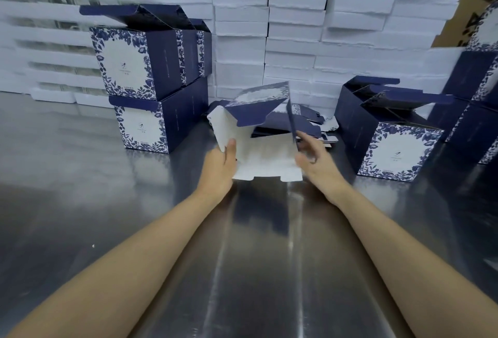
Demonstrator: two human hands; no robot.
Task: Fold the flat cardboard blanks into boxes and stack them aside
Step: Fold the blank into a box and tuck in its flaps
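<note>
A half-opened cardboard blank (258,146), white inside and navy with blue flowers outside, is held just above the steel table. My left hand (219,165) grips its left white panel, thumb on the inner face. My right hand (314,157) holds the right side by a navy flap; it is blurred. Behind the blank lies a low pile of flat blanks (312,124). Two folded boxes (147,81) stand stacked at the left, lids up. Another folded box (388,135) stands at the right with its flaps open.
White foam trays (269,30) are stacked high along the back. More navy boxes (477,100) stand at the far right edge. Brown cartons (479,3) rise behind the foam. The steel table (256,256) stretches toward me between my forearms.
</note>
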